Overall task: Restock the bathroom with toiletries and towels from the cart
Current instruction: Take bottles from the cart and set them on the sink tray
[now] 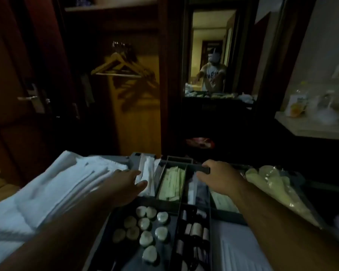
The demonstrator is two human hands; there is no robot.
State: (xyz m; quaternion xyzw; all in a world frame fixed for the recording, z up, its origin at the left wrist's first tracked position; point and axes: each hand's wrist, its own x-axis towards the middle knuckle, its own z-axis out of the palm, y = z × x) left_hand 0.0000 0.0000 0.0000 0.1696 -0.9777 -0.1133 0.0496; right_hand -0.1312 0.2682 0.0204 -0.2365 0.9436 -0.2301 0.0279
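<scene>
Cart tray (159,204): left hand (123,184) spread open between folded towels (57,188) and white sachets (147,173); right hand (217,177) grips tray's far divider bar (205,170); round soaps (145,227) nearer.

No legible text anywhere. Dark lettering on the shirt (213,74) reflected in the mirror (209,36) was too blurred to read. Print on the pale green sachets (171,182) and the shelf carton (296,105) was unreadable.

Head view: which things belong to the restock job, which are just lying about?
Job: folded towels, round soaps, small bottles, green sachets, organiser tray gripped by the right hand.
Lying about: wooden hangers, door handle, mirror, side shelf.
</scene>
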